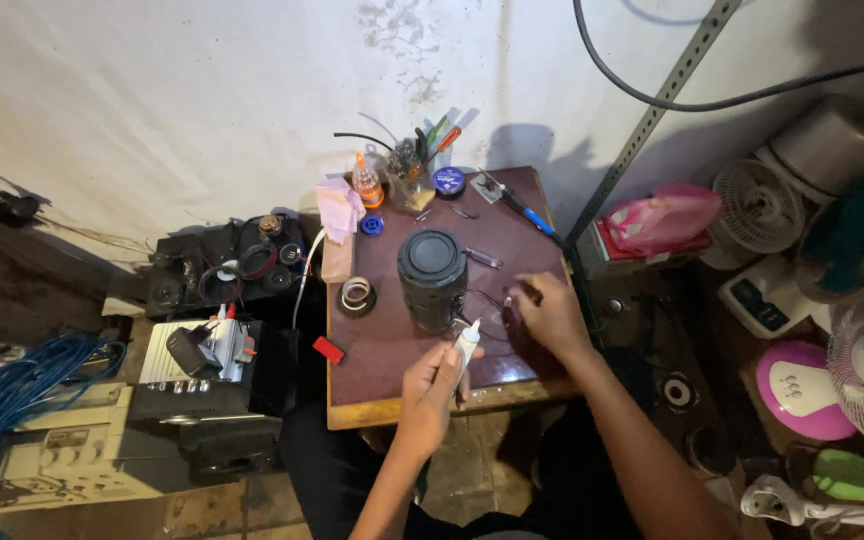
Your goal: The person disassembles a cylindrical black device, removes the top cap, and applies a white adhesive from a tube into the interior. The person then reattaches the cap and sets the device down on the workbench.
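A dark cylindrical speaker stands upright in the middle of a small brown table. My left hand grips a small white tube, its nozzle pointing up toward the speaker's lower right side. My right hand rests on the table to the right of the speaker, fingers pinched on a small part that is too small to tell. Thin dark wires run from the speaker's base toward that hand.
On the table lie a solder coil, a small red piece, a blue-handled soldering iron, a cup of tools, an orange bottle and a pink cloth. An amplifier and blue cable sit left; fans right.
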